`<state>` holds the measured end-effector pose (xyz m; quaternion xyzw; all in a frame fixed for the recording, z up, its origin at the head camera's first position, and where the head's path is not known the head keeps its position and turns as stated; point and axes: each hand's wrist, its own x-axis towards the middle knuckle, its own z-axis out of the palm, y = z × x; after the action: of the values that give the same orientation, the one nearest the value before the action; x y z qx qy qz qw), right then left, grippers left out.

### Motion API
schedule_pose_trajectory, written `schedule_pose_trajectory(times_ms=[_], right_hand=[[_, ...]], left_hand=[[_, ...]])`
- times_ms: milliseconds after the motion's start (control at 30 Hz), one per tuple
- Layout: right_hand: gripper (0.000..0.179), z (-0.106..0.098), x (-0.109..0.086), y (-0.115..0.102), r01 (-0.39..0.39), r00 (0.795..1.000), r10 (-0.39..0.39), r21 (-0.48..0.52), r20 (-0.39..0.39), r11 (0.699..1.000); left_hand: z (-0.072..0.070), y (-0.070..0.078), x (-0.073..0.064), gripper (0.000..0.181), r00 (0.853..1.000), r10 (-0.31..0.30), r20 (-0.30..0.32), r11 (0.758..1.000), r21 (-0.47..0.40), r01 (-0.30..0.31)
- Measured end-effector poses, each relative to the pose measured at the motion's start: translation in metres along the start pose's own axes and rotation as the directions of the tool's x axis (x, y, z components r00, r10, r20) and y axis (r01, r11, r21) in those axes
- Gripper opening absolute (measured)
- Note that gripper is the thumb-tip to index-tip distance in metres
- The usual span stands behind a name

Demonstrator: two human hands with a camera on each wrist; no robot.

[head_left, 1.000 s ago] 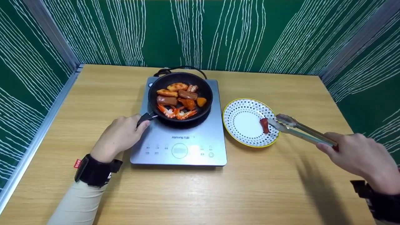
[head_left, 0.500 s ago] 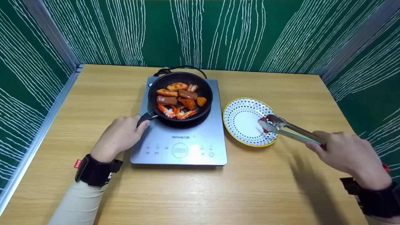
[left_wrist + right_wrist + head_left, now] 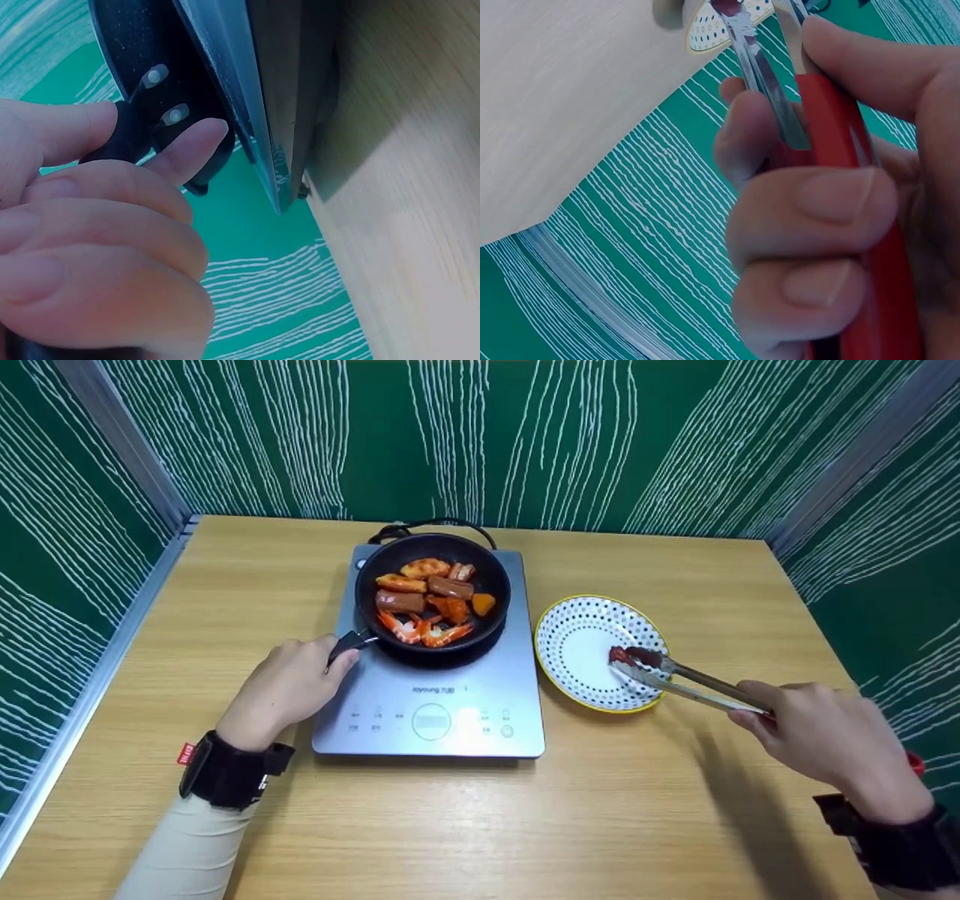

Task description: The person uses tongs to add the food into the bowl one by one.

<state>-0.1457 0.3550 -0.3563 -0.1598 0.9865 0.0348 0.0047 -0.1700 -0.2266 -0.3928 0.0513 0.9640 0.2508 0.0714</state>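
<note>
My left hand grips the black handle of a frying pan. The pan sits on a silver induction cooker and holds shrimp, brown sausage-like pieces and several orange chunks. In the right wrist view my right hand has its fingers curled round the red grips of metal tongs. The tips of the tongs are around a small dark red piece of food over the right half of a dotted plate. Whether that piece touches the plate I cannot tell.
The wooden table bears the cooker and, just to its right, the yellow-rimmed plate. A black cord loops behind the pan. Green panels with white streaks wall in the back and both sides.
My right hand has moved left with the tongs. Their tips have closed around the red piece, and it has shifted slightly left over the plate. The left hand and pan have stayed put.
</note>
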Motion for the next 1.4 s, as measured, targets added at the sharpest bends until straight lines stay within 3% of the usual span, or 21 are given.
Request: schedule_pose_trajectory(times_ms=[400,933,1233,1400], right_hand=[[0.014,0.0019,-0.0005,0.0016,0.043,0.999,-0.045,-0.053,-0.026,0.998],[0.012,0.0062,0.0002,0.0041,0.076,0.993,-0.082,-0.071,-0.089,0.995],[0.014,0.0030,0.0034,0.0025,0.066,0.995,-0.071,-0.065,-0.076,0.996],[0.015,0.0016,0.0031,0.0030,0.090,0.986,-0.100,-0.078,-0.131,0.993]], left_hand=[[0.0012,-0.0023,-0.0010,0.035,0.997,0.055,-0.051,0.998,0.029,-0.053],[0.0007,-0.0017,-0.0001,0.035,1.000,0.022,-0.019,1.000,0.015,-0.022],[0.0001,-0.0020,-0.0003,0.035,1.000,0.016,-0.018,1.000,0.007,-0.016],[-0.0005,-0.0008,-0.0007,0.036,1.000,0.001,-0.007,1.000,-0.007,-0.001]])
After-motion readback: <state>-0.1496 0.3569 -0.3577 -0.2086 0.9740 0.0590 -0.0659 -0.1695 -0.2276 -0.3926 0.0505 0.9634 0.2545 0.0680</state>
